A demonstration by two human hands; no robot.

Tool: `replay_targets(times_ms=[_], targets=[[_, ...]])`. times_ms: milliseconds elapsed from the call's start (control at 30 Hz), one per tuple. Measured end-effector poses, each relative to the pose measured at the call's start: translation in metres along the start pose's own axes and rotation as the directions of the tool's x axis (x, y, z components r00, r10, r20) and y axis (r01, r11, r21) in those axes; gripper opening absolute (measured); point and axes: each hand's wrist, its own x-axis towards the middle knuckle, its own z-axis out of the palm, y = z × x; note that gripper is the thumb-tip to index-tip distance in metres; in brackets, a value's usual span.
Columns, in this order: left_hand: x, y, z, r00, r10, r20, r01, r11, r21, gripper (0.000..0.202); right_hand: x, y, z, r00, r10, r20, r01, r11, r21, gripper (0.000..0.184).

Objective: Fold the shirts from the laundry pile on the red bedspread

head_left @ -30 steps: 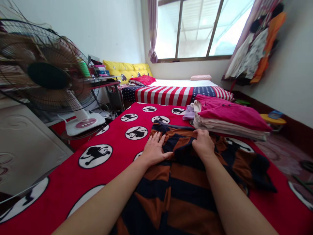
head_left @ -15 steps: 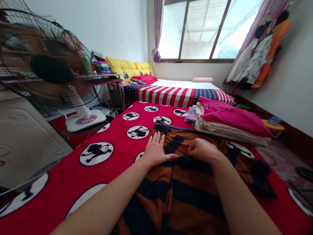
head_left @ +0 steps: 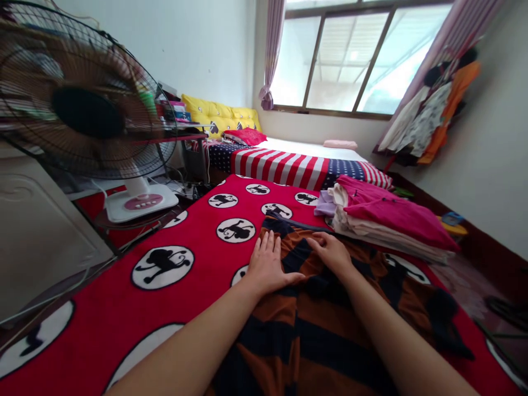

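An orange and dark-blue striped garment [head_left: 313, 324] lies spread on a red blanket with black monkey circles [head_left: 173, 258]. My left hand [head_left: 268, 264] rests flat on the garment's upper left part, fingers stretched out. My right hand [head_left: 330, 250] lies on the cloth just to the right of it, fingers extended and pressing the fabric flat. Both forearms reach over the garment from the near edge. Nothing is held in either hand.
A pile of folded clothes topped by a pink piece [head_left: 383, 217] sits right of the garment. A standing fan [head_left: 86, 115] is at the left. Beyond lie a flag-patterned bed [head_left: 297, 165], yellow cushions [head_left: 223, 115], a window and hanging clothes [head_left: 437, 110].
My right hand has opened from a closed grip on the fabric and moved left to lie flat. My left hand stayed in place. The view shifted slightly.
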Motion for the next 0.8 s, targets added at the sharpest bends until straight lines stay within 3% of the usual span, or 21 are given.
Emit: replay_targets(times_ms=[133, 200, 367, 433, 500, 567, 667, 800], targets=[[0.0, 0.0, -0.002, 1.0, 0.004, 0.003, -0.004, 1.0, -0.014, 0.126, 0.014, -0.012, -0.011, 0.986, -0.081, 0.147, 0.088, 0.995, -0.039, 0.028], [-0.001, 0.001, -0.003, 1.0, 0.001, -0.002, -0.001, 1.0, -0.023, 0.126, 0.018, -0.012, -0.016, 0.987, -0.086, 0.137, 0.098, 0.992, -0.083, 0.022], [-0.001, 0.001, -0.003, 1.0, 0.009, -0.011, -0.009, 1.0, -0.03, 0.127, 0.026, -0.005, -0.024, 0.99, 0.056, 0.129, -0.026, 0.974, -0.225, 0.017], [-0.001, 0.001, -0.004, 1.0, 0.019, -0.007, -0.019, 1.0, -0.025, 0.125, 0.033, -0.01, -0.026, 0.987, 0.075, 0.14, -0.038, 0.967, -0.253, 0.014], [-0.001, 0.001, -0.005, 1.0, 0.027, -0.003, -0.027, 0.999, -0.024, 0.124, 0.044, -0.023, -0.025, 0.993, 0.043, 0.11, -0.016, 0.972, -0.235, 0.022], [-0.001, 0.001, -0.006, 0.999, 0.032, 0.002, -0.032, 0.999, -0.035, 0.122, 0.057, -0.041, -0.02, 0.996, -0.026, 0.084, 0.04, 0.985, -0.167, 0.027], [0.0, 0.0, -0.006, 0.999, 0.032, 0.011, -0.031, 0.998, -0.063, 0.121, 0.074, -0.067, -0.002, 0.99, -0.11, 0.094, 0.113, 0.993, -0.033, 0.021], [0.0, -0.001, -0.004, 0.999, 0.045, 0.014, -0.044, 0.996, -0.081, 0.118, 0.086, -0.091, 0.025, 0.986, -0.117, 0.114, 0.109, 0.991, 0.079, 0.036]])
